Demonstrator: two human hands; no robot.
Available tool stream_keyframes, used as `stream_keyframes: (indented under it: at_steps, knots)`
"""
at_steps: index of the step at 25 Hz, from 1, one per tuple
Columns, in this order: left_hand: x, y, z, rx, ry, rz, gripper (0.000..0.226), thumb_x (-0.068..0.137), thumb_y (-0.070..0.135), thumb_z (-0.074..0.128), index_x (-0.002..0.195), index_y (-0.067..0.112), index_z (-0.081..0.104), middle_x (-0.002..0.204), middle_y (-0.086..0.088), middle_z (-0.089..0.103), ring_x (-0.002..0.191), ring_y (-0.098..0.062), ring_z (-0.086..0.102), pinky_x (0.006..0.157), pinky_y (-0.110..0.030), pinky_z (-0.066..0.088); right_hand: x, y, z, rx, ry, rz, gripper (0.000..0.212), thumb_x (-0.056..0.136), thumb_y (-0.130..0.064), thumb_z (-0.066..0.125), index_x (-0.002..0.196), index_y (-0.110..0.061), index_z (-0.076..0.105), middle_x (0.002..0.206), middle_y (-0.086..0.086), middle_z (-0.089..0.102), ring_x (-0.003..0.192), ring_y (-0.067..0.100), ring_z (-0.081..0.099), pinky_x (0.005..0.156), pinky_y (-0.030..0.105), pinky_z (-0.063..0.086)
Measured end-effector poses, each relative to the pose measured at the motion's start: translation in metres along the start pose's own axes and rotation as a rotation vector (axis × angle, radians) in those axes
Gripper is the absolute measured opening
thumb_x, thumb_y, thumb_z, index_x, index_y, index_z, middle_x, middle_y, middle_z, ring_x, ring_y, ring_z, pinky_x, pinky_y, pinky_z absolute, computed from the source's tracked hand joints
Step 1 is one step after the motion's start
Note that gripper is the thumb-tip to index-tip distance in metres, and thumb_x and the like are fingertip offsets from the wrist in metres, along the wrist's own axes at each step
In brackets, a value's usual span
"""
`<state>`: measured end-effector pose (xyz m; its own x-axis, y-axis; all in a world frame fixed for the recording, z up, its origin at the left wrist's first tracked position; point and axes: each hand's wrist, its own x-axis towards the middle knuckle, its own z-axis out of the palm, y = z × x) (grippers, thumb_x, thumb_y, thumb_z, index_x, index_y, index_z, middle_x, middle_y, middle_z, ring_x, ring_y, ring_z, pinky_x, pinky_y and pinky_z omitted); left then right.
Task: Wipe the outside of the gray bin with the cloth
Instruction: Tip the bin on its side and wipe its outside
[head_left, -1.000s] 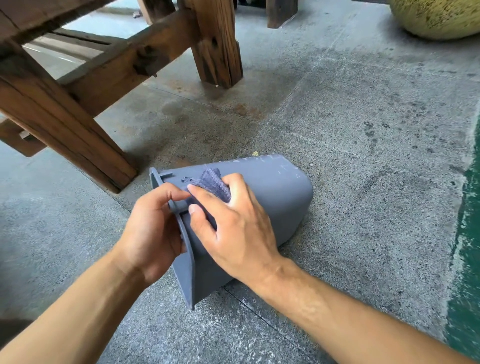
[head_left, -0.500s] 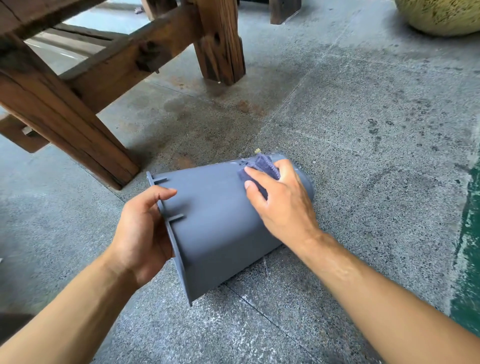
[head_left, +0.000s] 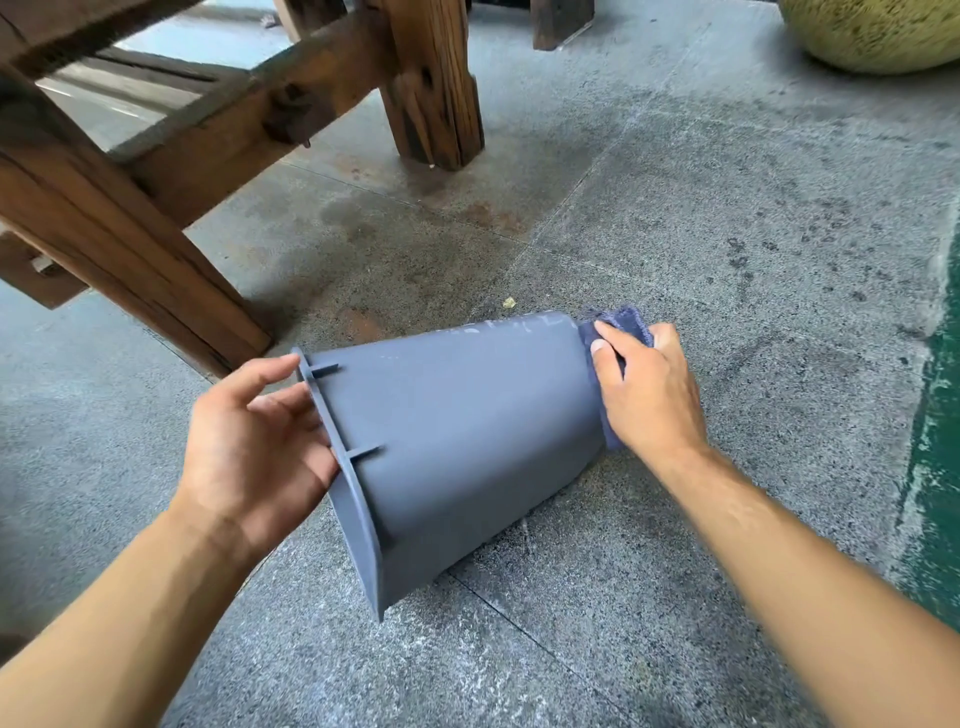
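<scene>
The tapered gray plastic bin (head_left: 462, 457) lies on its side on the speckled concrete floor (head_left: 701, 218), just in front of the weathered wooden bench leg (head_left: 130, 249), its rim toward the person. The left hand (head_left: 254, 452) rests loosely spread against that rim, steadying rather than clasping it, while the right hand (head_left: 644, 389) presses the crumpled blue cloth (head_left: 626, 325), pinched under thumb and fingers, against the bin's base end. The wiping step looks to be under way at the bottom; next, the bin probably needs rolling to reach the side against the floor.
</scene>
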<state>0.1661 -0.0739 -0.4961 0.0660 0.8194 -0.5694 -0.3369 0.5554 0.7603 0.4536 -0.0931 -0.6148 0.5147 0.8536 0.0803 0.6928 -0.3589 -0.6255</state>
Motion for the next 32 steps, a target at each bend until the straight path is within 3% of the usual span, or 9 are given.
stream_keyframes:
  at_steps: [3, 6, 9, 13, 16, 19, 23, 27, 32]
  knots:
    - [0.001, 0.002, 0.002, -0.02, 0.001, -0.024, 0.062, 0.091, 0.033, 0.052, 0.137, -0.008, 0.054, 0.136, -0.027, 0.063, 0.12, -0.039, 0.066, 0.105, -0.051, 0.048, 0.011, 0.013, -0.002, 0.031, 0.015, 0.148, 0.031, 0.101, -0.038, 0.048, 0.119, -0.027, 0.072, 0.12, 0.012, 0.06, 0.1, 0.034, 0.06, 0.085, 0.037, 0.046]
    - [0.0, 0.0, 0.005, 0.032, 0.016, -0.026, 0.056, 0.094, 0.037, 0.05, 0.124, -0.009, 0.063, 0.12, -0.025, 0.072, 0.105, -0.036, 0.074, 0.086, -0.047, 0.061, 0.014, 0.025, -0.006, 0.13, 0.021, 0.29, 0.025, 0.096, -0.034, 0.058, 0.111, -0.03, 0.077, 0.12, 0.006, 0.073, 0.106, 0.032, 0.065, 0.094, 0.035, 0.05]
    - [0.0, -0.003, 0.009, 0.096, 0.012, -0.025, 0.052, 0.097, 0.039, 0.045, 0.11, -0.007, 0.068, 0.103, -0.023, 0.078, 0.087, -0.033, 0.078, 0.064, -0.043, 0.064, 0.005, 0.022, -0.01, 0.229, 0.089, 0.267, 0.025, 0.093, -0.036, 0.062, 0.113, -0.035, 0.076, 0.12, 0.005, 0.072, 0.106, 0.027, 0.066, 0.098, 0.03, 0.047]
    - [0.002, -0.01, 0.015, 0.188, -0.02, 0.01, 0.045, 0.098, 0.032, 0.04, 0.096, -0.001, 0.07, 0.08, -0.015, 0.079, 0.067, -0.026, 0.076, 0.052, -0.03, 0.059, -0.001, -0.013, -0.021, 0.417, 0.155, 0.161, 0.024, 0.089, -0.04, 0.065, 0.11, -0.038, 0.077, 0.113, -0.005, 0.074, 0.101, 0.01, 0.065, 0.1, 0.022, 0.045]
    - [0.002, -0.012, 0.021, 0.269, -0.035, 0.04, 0.042, 0.096, 0.028, 0.042, 0.106, -0.001, 0.07, 0.086, -0.014, 0.078, 0.068, -0.024, 0.074, 0.056, -0.031, 0.061, -0.011, -0.053, -0.027, 0.588, 0.078, 0.026, 0.027, 0.085, -0.045, 0.064, 0.106, -0.036, 0.078, 0.109, -0.01, 0.075, 0.107, 0.003, 0.067, 0.104, 0.029, 0.048]
    - [0.001, -0.014, 0.028, 0.319, -0.085, 0.008, 0.051, 0.094, 0.027, 0.044, 0.126, -0.007, 0.065, 0.116, -0.023, 0.074, 0.083, -0.028, 0.072, 0.066, -0.037, 0.064, -0.034, -0.098, -0.027, 0.629, -0.018, -0.147, 0.026, 0.085, -0.037, 0.069, 0.109, -0.031, 0.078, 0.109, -0.004, 0.071, 0.105, 0.003, 0.065, 0.1, 0.013, 0.042]
    - [-0.004, -0.012, 0.035, 0.315, -0.169, 0.003, 0.048, 0.094, 0.035, 0.046, 0.117, 0.002, 0.073, 0.101, -0.016, 0.076, 0.077, -0.025, 0.073, 0.066, -0.038, 0.063, -0.058, -0.142, -0.02, 0.595, -0.112, -0.304, 0.03, 0.089, -0.024, 0.067, 0.117, -0.028, 0.075, 0.108, 0.005, 0.062, 0.1, 0.018, 0.064, 0.096, 0.021, 0.044]
    - [-0.006, -0.01, 0.034, 0.318, -0.188, 0.004, 0.066, 0.097, 0.056, 0.037, 0.122, 0.006, 0.073, 0.115, -0.02, 0.075, 0.102, -0.033, 0.074, 0.076, -0.043, 0.062, -0.07, -0.155, -0.009, 0.38, -0.119, -0.347, 0.028, 0.096, -0.033, 0.055, 0.118, -0.03, 0.071, 0.111, 0.007, 0.054, 0.097, 0.034, 0.063, 0.084, 0.042, 0.053]
    - [-0.007, -0.013, 0.032, 0.368, -0.169, 0.005, 0.075, 0.098, 0.065, 0.028, 0.126, 0.009, 0.07, 0.121, -0.021, 0.073, 0.115, -0.032, 0.069, 0.098, -0.043, 0.055, -0.075, -0.161, 0.0, 0.155, -0.002, -0.449, 0.029, 0.094, -0.04, 0.052, 0.11, -0.029, 0.074, 0.107, 0.007, 0.052, 0.091, 0.033, 0.061, 0.071, 0.041, 0.05]
